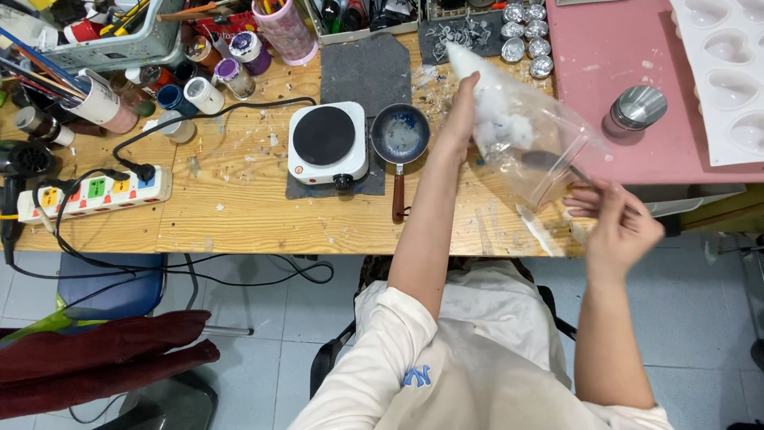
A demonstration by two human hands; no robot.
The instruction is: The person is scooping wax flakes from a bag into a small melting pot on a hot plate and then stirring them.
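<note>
A wooden worktop (239,215) fills the upper view, scarred with pale drips and crowded along its far edge with paint jars (215,76) and a basket of brushes (103,32); a pink mat (621,111) covers its right end, carrying a white heart-shaped mould tray (728,80) and a small metal tin (637,107). Below the edge lies a grey tiled floor (270,318) with trailing cables and a dark red cloth (95,350) draped over a chair. Left of centre sit a power strip (95,191), a small white hotplate (326,143) and, just beside it, a little saucepan (399,135) with bluish residue. The step in hand looks like handling a clear plastic bag (525,143) of white flakes, held tilted above the worktop's right part, near the saucepan. The left hand (460,119) pinches the bag's closed upper end, fingers clamped on the plastic. The right hand (617,219) is at the bag's mouth, fingers loosely curled on what seems a thin dark handle reaching inside; blur hides the exact grip. A steady bag and a careful scoop seem called for.
</note>
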